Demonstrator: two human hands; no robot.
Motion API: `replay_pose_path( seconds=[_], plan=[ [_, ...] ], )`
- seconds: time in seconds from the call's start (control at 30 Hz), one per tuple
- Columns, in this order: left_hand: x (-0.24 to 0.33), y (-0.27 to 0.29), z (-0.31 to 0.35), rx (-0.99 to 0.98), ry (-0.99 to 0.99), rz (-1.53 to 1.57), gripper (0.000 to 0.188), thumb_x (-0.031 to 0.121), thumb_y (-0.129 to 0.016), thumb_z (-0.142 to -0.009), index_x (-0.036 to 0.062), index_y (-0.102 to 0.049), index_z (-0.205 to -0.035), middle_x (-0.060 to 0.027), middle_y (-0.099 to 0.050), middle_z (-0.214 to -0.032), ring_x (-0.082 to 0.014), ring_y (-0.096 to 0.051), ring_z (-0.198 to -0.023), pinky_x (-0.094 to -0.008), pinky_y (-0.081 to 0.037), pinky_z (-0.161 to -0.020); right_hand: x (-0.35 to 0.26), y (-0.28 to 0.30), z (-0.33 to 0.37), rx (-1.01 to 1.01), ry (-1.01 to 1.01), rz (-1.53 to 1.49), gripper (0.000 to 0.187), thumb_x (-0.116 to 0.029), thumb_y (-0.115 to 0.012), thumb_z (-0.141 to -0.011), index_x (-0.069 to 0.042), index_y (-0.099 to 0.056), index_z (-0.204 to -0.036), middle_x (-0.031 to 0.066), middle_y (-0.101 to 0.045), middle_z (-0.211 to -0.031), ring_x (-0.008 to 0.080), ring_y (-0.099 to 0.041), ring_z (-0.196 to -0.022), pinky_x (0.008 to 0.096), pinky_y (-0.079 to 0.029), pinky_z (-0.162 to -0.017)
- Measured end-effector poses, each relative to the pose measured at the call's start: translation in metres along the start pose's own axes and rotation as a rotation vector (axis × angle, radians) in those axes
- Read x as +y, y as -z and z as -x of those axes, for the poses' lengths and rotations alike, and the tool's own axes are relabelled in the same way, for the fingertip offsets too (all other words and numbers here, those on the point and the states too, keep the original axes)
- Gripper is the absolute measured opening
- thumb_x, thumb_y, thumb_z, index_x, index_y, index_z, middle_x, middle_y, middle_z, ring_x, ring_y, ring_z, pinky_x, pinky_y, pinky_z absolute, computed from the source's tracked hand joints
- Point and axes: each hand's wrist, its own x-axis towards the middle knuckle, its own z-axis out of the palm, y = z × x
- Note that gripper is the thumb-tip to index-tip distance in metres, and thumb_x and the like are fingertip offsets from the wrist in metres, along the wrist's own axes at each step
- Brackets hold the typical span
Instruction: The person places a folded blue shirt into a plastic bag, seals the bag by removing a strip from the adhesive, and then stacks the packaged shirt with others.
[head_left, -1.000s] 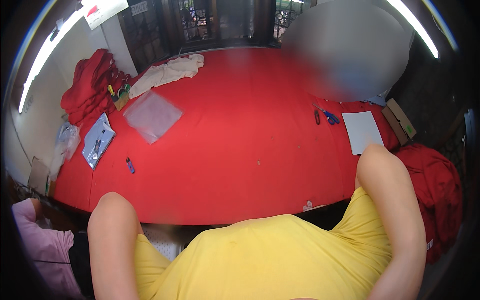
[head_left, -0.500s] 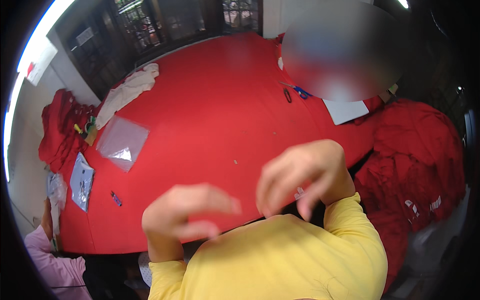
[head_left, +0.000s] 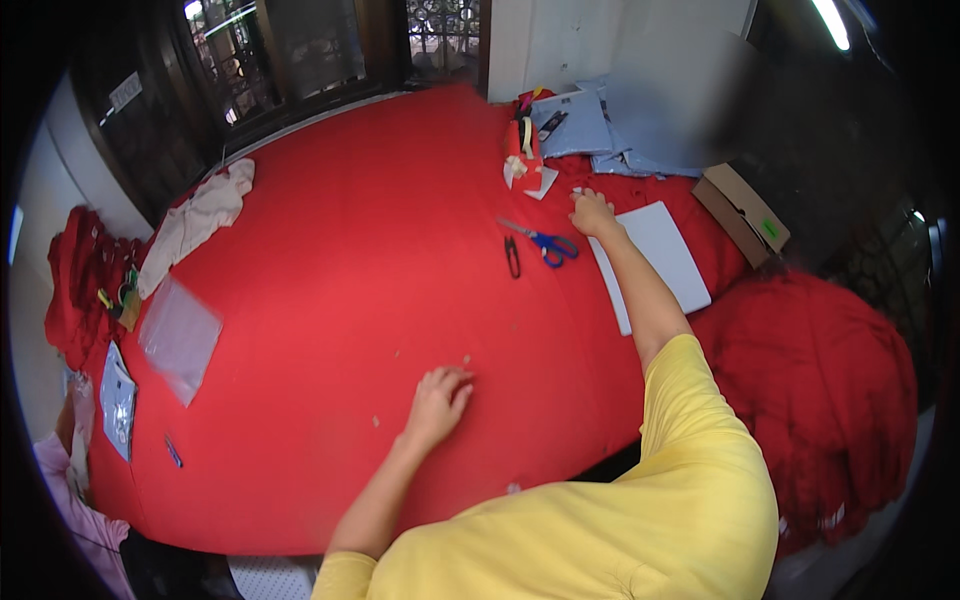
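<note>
My left hand (head_left: 436, 408) rests low over the red cloth (head_left: 330, 330) on the table, fingers loosely curved, thumb apart, nothing held. Small pale scraps (head_left: 466, 359) lie close to its fingertips. Stretched far forward, my right hand (head_left: 594, 213) is at the far corner of a white flat rectangular thing (head_left: 655, 262). Its fingers are bent together, with a tiny whitish bit showing at the tips; what they grip is too small to name. Left of that forearm lie blue-handled scissors (head_left: 552, 248) and dark thread snips (head_left: 513, 257).
Beyond my right hand are a red tape dispenser (head_left: 523, 155) and bluish plastic-wrapped packets (head_left: 575, 125). A cardboard box (head_left: 742, 215) and a large red fabric heap (head_left: 810, 400) stand at right. Clear plastic bags (head_left: 180, 340) and a pale cloth (head_left: 200, 215) lie left, near a person's pink sleeve (head_left: 85, 520).
Both hands were raised near my chest. My right hand has reached forward and right to the white flat thing; the left has gone down over the cloth. The view has shifted too.
</note>
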Motion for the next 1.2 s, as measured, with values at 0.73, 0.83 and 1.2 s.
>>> replay_pose_path(
  seconds=[0.73, 0.83, 1.2],
  plan=[
    [0.058, -0.050, -0.099, -0.140, 0.491, 0.668, 0.038, 0.033, -0.054, -0.097, 0.0082, -0.060, -0.125, -0.0126, -0.059, -0.126, -0.0279, -0.057, -0.114, -0.0422, -0.039, -0.101, 0.096, 0.142, -0.101, 0.293, 0.212, -0.003, 0.038, -0.006, -0.046, -0.086, -0.013, -0.065, -0.117, 0.0162, -0.066, -0.111, 0.0340, -0.063, -0.102, 0.0450, -0.050, -0.087],
    [0.089, -0.049, -0.167, -0.309, 0.528, 1.457, 0.088, 0.072, -0.034, -0.088, 0.0052, -0.031, -0.146, -0.0201, -0.039, -0.145, -0.0339, -0.042, -0.132, -0.0469, -0.032, -0.112, 0.056, 0.192, 0.018, 0.404, 0.245, -0.150, 0.036, -0.001, -0.047, -0.083, -0.009, -0.067, -0.112, 0.0183, -0.067, -0.105, 0.0346, -0.066, -0.093, 0.0420, -0.051, -0.085],
    [-0.054, 0.090, -0.054, 0.420, 0.905, 1.499, 0.037, 0.014, -0.055, -0.084, -0.0082, -0.054, -0.114, -0.0216, -0.064, -0.105, -0.0325, -0.066, -0.093, -0.0462, -0.056, -0.084, 0.016, 0.085, -0.032, -0.119, 0.409, 0.120, 0.070, -0.028, -0.074, -0.076, -0.014, -0.047, -0.139, 0.0141, -0.038, -0.149, 0.0360, -0.031, -0.139, 0.0565, -0.024, -0.112]
  ],
)
